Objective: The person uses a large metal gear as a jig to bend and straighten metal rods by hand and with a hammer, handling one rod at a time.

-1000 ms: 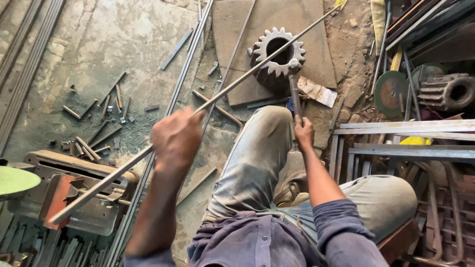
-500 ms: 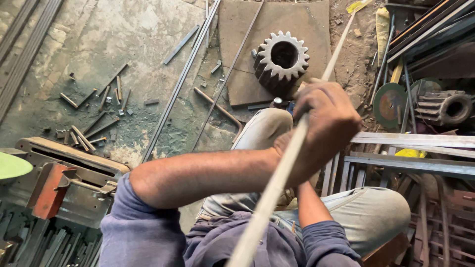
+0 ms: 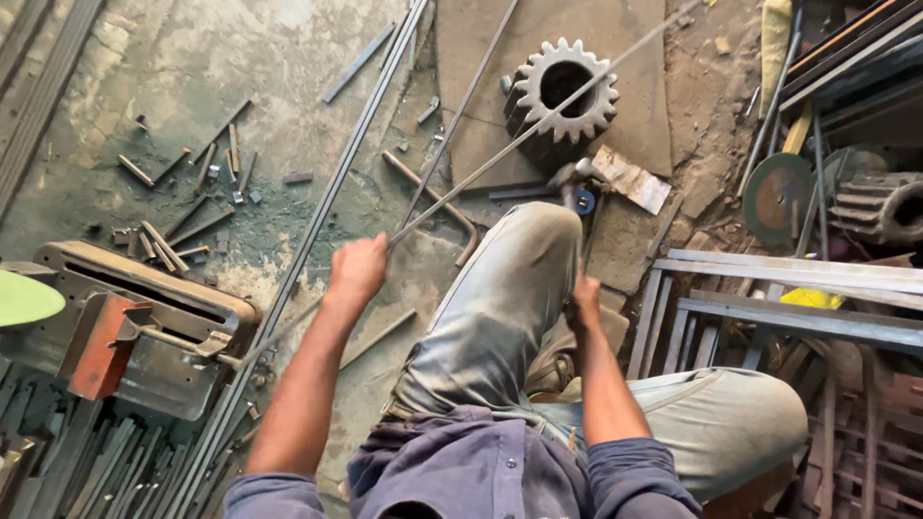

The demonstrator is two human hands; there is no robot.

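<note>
My left hand point(image 3: 358, 269) grips a long thin metal rod point(image 3: 481, 178). The rod runs from the cutting machine point(image 3: 144, 327) at lower left up across the toothed gear point(image 3: 562, 91) to the top right. By my raised knee, my right hand point(image 3: 584, 300) is closed on the handle of a hammer point(image 3: 567, 183). The hammer's head lies near the gear's base, and my knee partly hides the handle. The gear stands on a flat metal plate point(image 3: 481, 58).
Short cut rod pieces point(image 3: 192, 173) litter the floor at left. Long bars point(image 3: 327, 211) lie diagonally across the floor. A green disc point(image 3: 24, 298) sits at the left edge. Steel angle bars point(image 3: 788, 279), a grinding disc point(image 3: 774, 197) and a second gear point(image 3: 880, 207) crowd the right.
My left hand, which rose close to the camera with the rod half a second ago, has dropped back down to the left. My right hand stayed on the hammer.
</note>
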